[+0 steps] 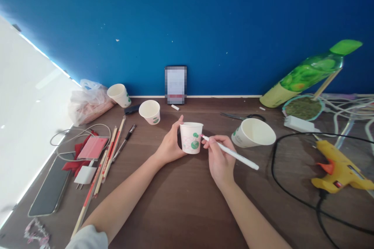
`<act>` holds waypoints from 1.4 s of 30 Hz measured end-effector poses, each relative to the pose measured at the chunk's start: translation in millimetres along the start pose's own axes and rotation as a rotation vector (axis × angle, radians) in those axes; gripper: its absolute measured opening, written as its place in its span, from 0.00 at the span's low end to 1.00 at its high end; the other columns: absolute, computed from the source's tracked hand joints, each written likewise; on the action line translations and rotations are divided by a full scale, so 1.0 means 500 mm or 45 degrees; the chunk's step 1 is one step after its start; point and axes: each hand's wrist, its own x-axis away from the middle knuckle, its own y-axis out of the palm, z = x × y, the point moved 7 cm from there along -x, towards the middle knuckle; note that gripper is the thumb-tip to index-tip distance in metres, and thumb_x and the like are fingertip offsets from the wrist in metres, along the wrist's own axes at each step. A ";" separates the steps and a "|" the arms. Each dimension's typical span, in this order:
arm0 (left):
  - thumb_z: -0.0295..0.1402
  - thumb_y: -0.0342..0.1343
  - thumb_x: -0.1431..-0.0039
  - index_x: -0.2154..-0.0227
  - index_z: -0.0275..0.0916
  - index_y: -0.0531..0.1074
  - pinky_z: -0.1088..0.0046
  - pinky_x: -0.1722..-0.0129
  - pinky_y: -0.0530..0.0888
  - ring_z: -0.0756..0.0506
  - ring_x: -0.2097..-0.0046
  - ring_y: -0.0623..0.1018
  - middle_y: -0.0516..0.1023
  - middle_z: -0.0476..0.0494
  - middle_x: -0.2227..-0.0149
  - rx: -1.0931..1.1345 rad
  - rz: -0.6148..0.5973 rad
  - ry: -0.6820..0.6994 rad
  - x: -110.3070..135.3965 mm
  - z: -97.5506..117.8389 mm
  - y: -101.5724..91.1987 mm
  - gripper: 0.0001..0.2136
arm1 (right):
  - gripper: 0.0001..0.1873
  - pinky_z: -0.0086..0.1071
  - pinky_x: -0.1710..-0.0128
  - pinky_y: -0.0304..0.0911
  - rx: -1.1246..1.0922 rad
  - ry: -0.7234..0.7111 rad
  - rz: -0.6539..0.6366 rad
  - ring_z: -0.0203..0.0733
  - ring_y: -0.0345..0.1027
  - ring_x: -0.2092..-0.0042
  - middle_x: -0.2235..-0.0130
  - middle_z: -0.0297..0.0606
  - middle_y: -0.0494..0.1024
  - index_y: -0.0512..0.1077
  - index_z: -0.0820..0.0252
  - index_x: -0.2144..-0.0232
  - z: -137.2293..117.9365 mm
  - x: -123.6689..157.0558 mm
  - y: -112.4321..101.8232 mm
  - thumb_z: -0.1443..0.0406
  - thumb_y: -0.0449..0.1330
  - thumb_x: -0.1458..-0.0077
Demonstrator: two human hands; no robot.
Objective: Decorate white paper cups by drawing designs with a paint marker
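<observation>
A white paper cup [187, 140] with green leaves and pink line drawings stands upright in front of me. My left hand [171, 142] is closed around its left side, thumb near the rim. In my right hand [222, 159] is a white marker [241, 158], pinched near its front end. The marker's pink tip is at the cup's right side, close to a green leaf; whether it touches the cup I cannot tell. To the right a larger paper cup [254, 133] leans with its mouth toward me. Two more paper cups, one nearer [150, 112] and one farther [119, 95], stand at the back left.
A phone [175, 85] leans on the blue wall, a white cap [175, 107] before it. Scissors [242, 117] lie behind the right cup. At right are a yellow glue gun [340, 167], cables and a green bottle [309, 72]. Chopsticks [109, 153], a pen [125, 142] and another phone [51, 186] lie left.
</observation>
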 end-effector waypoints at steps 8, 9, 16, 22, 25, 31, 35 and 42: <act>0.40 0.69 0.58 0.41 0.42 0.49 0.57 0.47 0.74 0.33 0.40 0.70 0.55 0.28 0.34 0.006 -0.003 0.021 0.000 -0.002 0.001 0.45 | 0.09 0.37 0.60 0.66 -0.021 0.048 0.022 0.39 0.73 0.69 0.79 0.27 0.71 0.68 0.57 0.71 0.009 -0.003 -0.008 0.61 0.64 0.50; 0.40 0.69 0.58 0.41 0.42 0.49 0.57 0.47 0.74 0.33 0.40 0.70 0.55 0.28 0.34 0.007 -0.004 0.025 0.000 -0.001 0.000 0.45 | 0.09 0.37 0.60 0.66 -0.019 0.057 0.026 0.38 0.73 0.69 0.79 0.27 0.71 0.68 0.57 0.72 0.011 -0.003 -0.009 0.61 0.65 0.50; 0.40 0.69 0.58 0.41 0.41 0.48 0.57 0.46 0.73 0.33 0.39 0.69 0.55 0.28 0.34 0.002 -0.011 0.004 0.000 -0.003 0.001 0.45 | 0.08 0.36 0.61 0.65 -0.008 0.080 0.053 0.38 0.71 0.71 0.81 0.27 0.71 0.68 0.57 0.73 0.012 -0.004 -0.012 0.62 0.65 0.52; 0.40 0.69 0.58 0.42 0.41 0.48 0.52 0.44 0.71 0.32 0.38 0.67 0.54 0.26 0.35 0.005 -0.005 0.056 -0.001 -0.007 0.003 0.45 | 0.08 0.40 0.57 0.66 -0.067 0.029 0.046 0.38 0.71 0.71 0.81 0.26 0.72 0.68 0.56 0.73 0.001 -0.001 -0.008 0.61 0.64 0.50; 0.40 0.69 0.58 0.43 0.39 0.50 0.49 0.42 0.68 0.30 0.36 0.62 0.54 0.24 0.37 0.008 0.117 0.141 -0.002 -0.005 -0.007 0.42 | 0.08 0.42 0.56 0.66 -0.076 0.003 0.034 0.38 0.71 0.72 0.81 0.26 0.72 0.68 0.57 0.73 -0.004 0.000 -0.004 0.61 0.63 0.48; 0.39 0.67 0.55 0.39 0.39 0.43 0.52 0.45 0.72 0.33 0.40 0.67 0.56 0.27 0.41 0.065 0.182 0.163 -0.001 -0.017 -0.009 0.46 | 0.08 0.44 0.56 0.67 -0.192 0.057 -0.064 0.36 0.69 0.74 0.82 0.27 0.71 0.69 0.57 0.75 -0.007 -0.002 0.014 0.61 0.64 0.49; 0.38 0.65 0.50 0.38 0.41 0.40 0.57 0.50 0.75 0.34 0.42 0.69 0.53 0.26 0.39 0.141 0.161 0.203 -0.001 -0.018 -0.006 0.45 | 0.08 0.49 0.54 0.67 -0.243 0.057 -0.149 0.36 0.68 0.75 0.83 0.26 0.70 0.68 0.56 0.74 -0.013 0.001 0.025 0.61 0.62 0.48; 0.32 0.68 0.59 0.37 0.40 0.38 0.47 0.39 0.63 0.28 0.34 0.57 0.41 0.24 0.35 0.096 0.189 0.189 0.002 -0.010 -0.014 0.51 | 0.08 0.49 0.53 0.67 -0.289 0.097 -0.195 0.36 0.67 0.75 0.83 0.25 0.70 0.68 0.55 0.74 -0.010 0.007 0.029 0.61 0.63 0.47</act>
